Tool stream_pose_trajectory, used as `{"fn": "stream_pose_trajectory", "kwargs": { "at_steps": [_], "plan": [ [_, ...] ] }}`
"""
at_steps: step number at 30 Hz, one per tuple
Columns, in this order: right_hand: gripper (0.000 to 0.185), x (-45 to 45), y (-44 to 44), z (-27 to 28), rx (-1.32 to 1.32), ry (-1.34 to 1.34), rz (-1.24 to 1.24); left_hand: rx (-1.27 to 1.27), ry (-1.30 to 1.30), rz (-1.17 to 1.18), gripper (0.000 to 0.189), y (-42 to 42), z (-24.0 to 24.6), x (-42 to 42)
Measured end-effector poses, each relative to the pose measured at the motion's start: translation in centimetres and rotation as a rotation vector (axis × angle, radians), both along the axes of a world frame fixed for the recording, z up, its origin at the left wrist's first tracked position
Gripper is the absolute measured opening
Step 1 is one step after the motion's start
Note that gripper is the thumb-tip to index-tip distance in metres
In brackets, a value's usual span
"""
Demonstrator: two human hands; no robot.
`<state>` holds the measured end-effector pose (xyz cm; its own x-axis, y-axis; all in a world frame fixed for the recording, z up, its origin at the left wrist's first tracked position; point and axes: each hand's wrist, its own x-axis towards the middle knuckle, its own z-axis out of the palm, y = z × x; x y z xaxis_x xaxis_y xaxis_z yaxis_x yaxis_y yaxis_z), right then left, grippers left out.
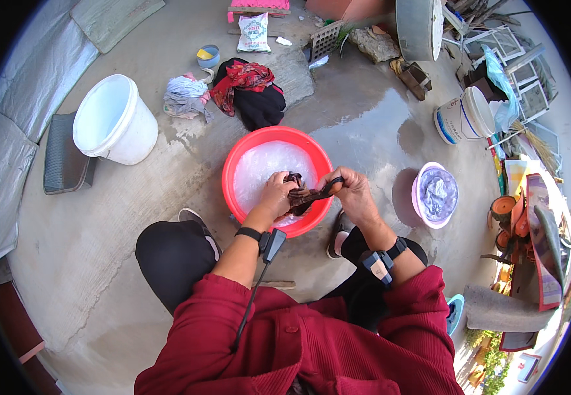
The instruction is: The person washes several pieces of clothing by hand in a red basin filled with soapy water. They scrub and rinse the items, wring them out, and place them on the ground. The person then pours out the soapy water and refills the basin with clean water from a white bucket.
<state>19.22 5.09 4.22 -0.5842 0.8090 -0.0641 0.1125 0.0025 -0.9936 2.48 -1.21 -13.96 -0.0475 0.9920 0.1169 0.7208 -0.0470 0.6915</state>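
A red plastic basin (229, 170) with sudsy water (261, 165) stands on the concrete between my feet. My left hand (278, 192) grips a dark brown wet cloth (305, 196) over the suds. At the basin's right rim my right hand (349, 190) holds the other end of this cloth, which is stretched between the two hands. Part of the cloth hangs down into the basin, and its lower folds are hidden by my left hand.
Beyond the basin lie a black and red clothes pile (258, 101) and light clothes (187, 96). A white bucket (142, 131) stands left. On the right are a pink basin (416, 197) with a soaking grey cloth and a lidded white pail (455, 118). Wet concrete (364, 123) surrounds them.
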Motion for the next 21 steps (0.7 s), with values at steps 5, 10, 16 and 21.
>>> {"fn": "stream_pose_trajectory", "kwargs": {
  "at_steps": [5, 10, 16, 21],
  "plan": [
    [0.027, 0.1, 0.5, -0.1, -0.05, 0.083, 0.01, -0.161, -0.034, 0.122, 0.04, -1.6, 0.4, -0.7],
    [0.013, 1.4, 2.1, 0.6, -0.236, 0.177, -0.079, -0.103, 0.009, 0.159, 0.013, -1.4, 3.5, -2.5],
    [0.018, 2.2, 3.8, 2.5, -0.222, 0.444, -0.181, -0.108, -0.381, 0.173, 0.012, 1.8, 11.9, -4.8],
    [0.023, 2.2, 5.2, 4.3, -0.072, 0.484, -0.351, 0.057, -0.287, 0.0, 0.018, 2.8, 18.6, -5.6]
  ]
}}
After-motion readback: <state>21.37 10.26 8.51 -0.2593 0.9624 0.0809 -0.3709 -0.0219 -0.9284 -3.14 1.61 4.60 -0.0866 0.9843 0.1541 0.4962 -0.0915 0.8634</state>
